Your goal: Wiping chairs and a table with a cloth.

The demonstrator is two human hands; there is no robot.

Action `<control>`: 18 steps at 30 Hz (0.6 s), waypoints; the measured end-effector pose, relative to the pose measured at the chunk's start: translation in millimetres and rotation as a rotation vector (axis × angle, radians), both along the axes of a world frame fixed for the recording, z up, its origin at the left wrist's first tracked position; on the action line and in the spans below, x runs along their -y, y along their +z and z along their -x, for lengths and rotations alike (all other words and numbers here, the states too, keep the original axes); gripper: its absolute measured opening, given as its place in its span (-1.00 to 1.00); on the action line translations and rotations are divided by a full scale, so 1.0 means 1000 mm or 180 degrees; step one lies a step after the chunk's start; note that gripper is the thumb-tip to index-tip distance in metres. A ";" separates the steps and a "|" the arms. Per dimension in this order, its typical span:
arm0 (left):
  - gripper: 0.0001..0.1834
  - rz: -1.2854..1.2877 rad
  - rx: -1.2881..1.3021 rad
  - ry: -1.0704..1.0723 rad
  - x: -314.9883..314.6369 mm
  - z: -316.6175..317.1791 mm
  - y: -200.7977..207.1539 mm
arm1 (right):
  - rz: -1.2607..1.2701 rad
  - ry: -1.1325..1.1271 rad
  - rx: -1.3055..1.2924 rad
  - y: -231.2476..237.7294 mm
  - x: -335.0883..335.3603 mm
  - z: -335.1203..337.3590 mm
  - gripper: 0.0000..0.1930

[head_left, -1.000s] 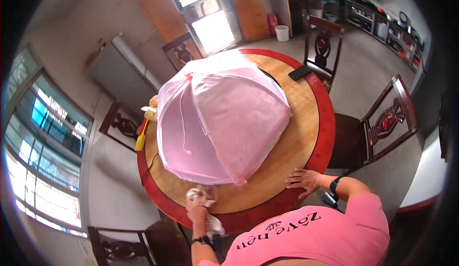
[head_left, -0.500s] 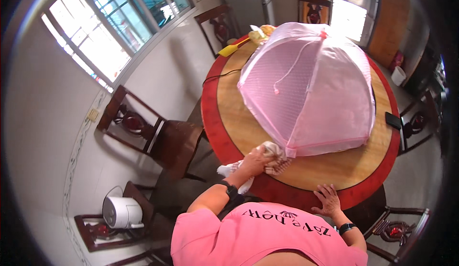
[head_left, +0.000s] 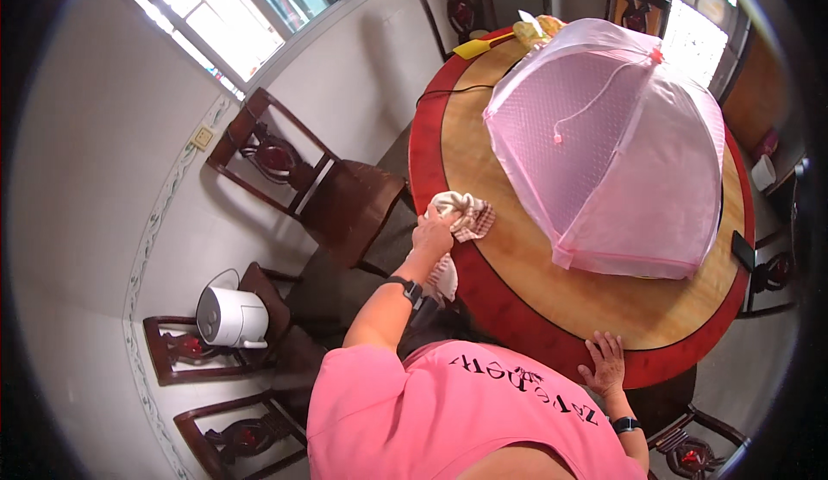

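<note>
My left hand [head_left: 433, 233] presses a checked white-and-brown cloth [head_left: 470, 216] against the left edge of the round table [head_left: 509, 294], which has a wood-toned middle and a red rim. Part of the cloth hangs down over the rim below my wrist. My right hand [head_left: 605, 361] lies flat on the red rim at the near side, fingers spread, holding nothing. Over the table's middle stands a pink mesh food cover [head_left: 617, 152], a little beyond both hands. What is beneath the cover cannot be made out.
Dark wooden chairs [head_left: 345, 204] surround the table. A white rice-cooker-like appliance [head_left: 231, 317] sits on a chair at the lower left. At the table's far side lie a yellow spatula-like tool [head_left: 483, 44] and a dark cord [head_left: 457, 92]. A black phone [head_left: 743, 250] rests at the right rim.
My left hand has moved the cloth leftward and farther along the rim, away from the food cover's near corner. My right hand stays on the near rim. The whole view has shifted.
</note>
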State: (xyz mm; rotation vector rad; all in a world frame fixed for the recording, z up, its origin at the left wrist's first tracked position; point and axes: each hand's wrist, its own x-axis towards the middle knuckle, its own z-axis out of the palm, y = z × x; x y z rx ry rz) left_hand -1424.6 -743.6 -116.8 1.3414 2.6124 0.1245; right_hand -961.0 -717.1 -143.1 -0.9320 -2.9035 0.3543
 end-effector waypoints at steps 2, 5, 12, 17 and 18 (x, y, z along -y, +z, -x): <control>-0.54 -0.0072 0.0048 0.0067 0.000 0.007 0.000 | 0.0060 -0.0002 0.0023 0.002 0.000 0.002 -0.45; -0.53 -0.0168 0.0162 0.0022 -0.002 0.015 0.004 | -0.0058 0.0033 0.0049 -0.002 0.000 0.001 -0.46; -0.53 -0.0177 0.0475 0.0012 0.003 0.065 0.005 | -0.0209 -0.0039 0.0425 0.002 0.007 0.004 -0.49; -0.55 0.0103 0.0823 0.0513 0.048 0.153 0.000 | -0.0826 -0.0790 0.0447 -0.023 0.029 0.020 -0.52; -0.55 0.0094 0.0853 0.0548 0.063 0.173 -0.003 | -0.0886 -0.1366 0.0450 -0.028 0.034 0.031 -0.54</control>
